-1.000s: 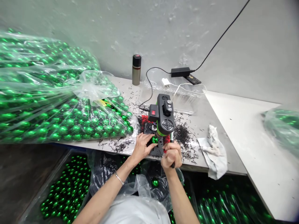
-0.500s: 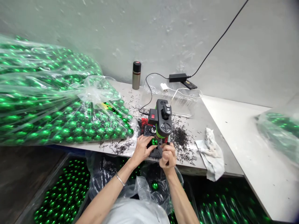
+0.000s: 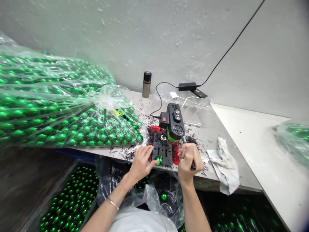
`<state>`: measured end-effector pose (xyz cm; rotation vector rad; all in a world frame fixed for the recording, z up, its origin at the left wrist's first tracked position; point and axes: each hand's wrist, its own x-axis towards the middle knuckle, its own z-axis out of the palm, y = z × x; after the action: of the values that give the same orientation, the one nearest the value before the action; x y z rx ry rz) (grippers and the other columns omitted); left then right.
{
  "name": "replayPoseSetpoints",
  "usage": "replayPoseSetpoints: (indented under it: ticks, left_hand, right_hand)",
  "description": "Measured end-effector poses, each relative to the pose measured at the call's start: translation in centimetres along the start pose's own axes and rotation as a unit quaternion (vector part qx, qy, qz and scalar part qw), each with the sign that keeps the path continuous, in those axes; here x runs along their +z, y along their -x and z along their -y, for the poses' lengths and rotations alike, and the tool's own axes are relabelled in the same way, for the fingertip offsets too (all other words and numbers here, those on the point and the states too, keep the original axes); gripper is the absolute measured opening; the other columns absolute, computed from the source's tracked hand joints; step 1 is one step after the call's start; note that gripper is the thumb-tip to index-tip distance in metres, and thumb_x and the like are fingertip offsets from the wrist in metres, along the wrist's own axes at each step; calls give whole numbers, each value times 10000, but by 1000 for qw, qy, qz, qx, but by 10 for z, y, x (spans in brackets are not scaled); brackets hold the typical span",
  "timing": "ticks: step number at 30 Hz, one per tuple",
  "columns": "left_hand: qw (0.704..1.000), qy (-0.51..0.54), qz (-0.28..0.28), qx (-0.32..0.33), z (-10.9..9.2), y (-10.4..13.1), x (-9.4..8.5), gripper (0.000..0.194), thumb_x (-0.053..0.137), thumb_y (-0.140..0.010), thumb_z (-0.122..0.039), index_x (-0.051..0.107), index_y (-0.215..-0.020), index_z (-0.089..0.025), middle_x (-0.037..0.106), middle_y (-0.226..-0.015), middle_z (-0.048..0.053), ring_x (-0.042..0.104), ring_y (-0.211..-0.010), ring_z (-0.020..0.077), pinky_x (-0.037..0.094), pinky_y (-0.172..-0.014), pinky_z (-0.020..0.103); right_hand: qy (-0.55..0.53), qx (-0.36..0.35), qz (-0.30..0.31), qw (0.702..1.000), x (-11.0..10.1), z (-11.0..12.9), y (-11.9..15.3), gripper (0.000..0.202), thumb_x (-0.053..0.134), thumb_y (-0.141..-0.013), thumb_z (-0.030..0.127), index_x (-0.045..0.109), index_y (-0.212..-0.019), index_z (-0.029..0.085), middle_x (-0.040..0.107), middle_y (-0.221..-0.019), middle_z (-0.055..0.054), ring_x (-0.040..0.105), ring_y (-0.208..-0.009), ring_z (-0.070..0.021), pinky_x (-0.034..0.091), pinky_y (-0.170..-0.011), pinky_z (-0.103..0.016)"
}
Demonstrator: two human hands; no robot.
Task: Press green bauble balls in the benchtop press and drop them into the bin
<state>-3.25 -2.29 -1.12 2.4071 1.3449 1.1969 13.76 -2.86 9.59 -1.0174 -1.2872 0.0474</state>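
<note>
A shiny green ball (image 3: 158,160) sits at the front of the dark slotted base plate (image 3: 166,158) of a small bench machine (image 3: 175,122). My left hand (image 3: 140,162) is beside it, fingers apart, the thumb tip at the ball's left side; whether it touches I cannot tell. My right hand (image 3: 190,161) is closed in a fist around the machine's lever handle (image 3: 193,166), whose black end sticks out below the fingers. Under the machine lies a red mat (image 3: 175,153) strewn with small black pieces.
A big clear bag of green balls (image 3: 72,112) fills the table's left side. Behind the machine stand a flask (image 3: 146,84), a plastic tray (image 3: 195,119) and a power adapter (image 3: 187,86). A white cloth (image 3: 224,166) hangs over the front edge. More balls (image 3: 72,196) lie below.
The green ball has come from beneath the machine's head to the plate's front edge. My left fingers have spread from around it. My right hand has swung right with the lever.
</note>
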Motion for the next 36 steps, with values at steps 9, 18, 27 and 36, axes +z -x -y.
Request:
replayPoseSetpoints:
  ticks: [9,18,27,36]
  left_hand:
    - [977,-152,109,-99,50,-65,-22,185,523,-887,-130,700,-938,-153,697,-830,180,617,-916,347,440,-906,508]
    - [908,293,54,-294,28,-66,-36,479,684,-849,-424,655,-1280,-219,713,-1072,68,688,-795,200,531,-712,309]
    - [628,607,27,-487,4,-53,-10,371,742,-818,-217,700,-1184,-175,759,-934,62,731,-779,143,596,-737,249]
    - [649,586,39,-483,-1,-42,0,500,812,-760,-319,638,-1202,-162,739,-914,59,726,-722,149,594,-679,256]
  right_hand:
    - [0,-20,-4,1000,1,-11,13,358,435,-992,180,460,-637,213,500,-635,20,518,-584,-118,386,-551,-281]
    - [9,-59,-5,998,1,-12,13,326,436,-972,139,469,-656,213,518,-643,18,509,-579,-116,380,-538,-278]
    - [5,-76,17,997,-1,-17,15,322,424,-955,99,429,-655,216,498,-652,19,524,-625,-116,415,-574,-268]
    - [-1,-85,16,996,-1,-14,13,317,428,-948,97,416,-659,225,474,-630,24,516,-628,-130,409,-567,-272]
